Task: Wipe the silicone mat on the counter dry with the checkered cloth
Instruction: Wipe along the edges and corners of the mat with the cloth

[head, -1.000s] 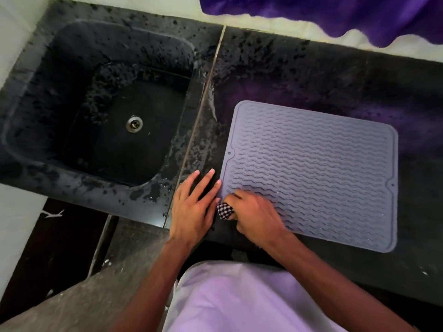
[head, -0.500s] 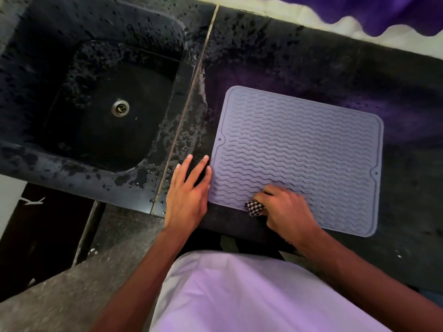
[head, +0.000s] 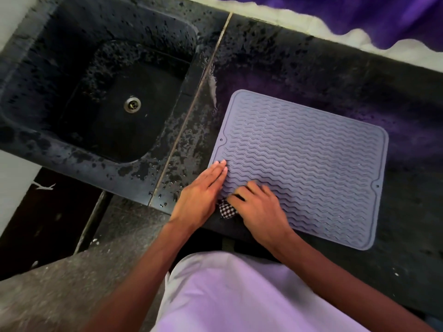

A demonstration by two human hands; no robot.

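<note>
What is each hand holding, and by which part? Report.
The right hand grips the bunched cloth, mostly hidden under its palm. The left hand holds nothing; it lies flat on the edge of the mat.

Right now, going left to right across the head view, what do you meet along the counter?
sink drain → left hand → checkered cloth → right hand → bare stretch of the silicone mat

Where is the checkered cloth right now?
Head view: the checkered cloth is bunched under the right hand at the near left corner of the silicone mat, beside the left hand.
</note>
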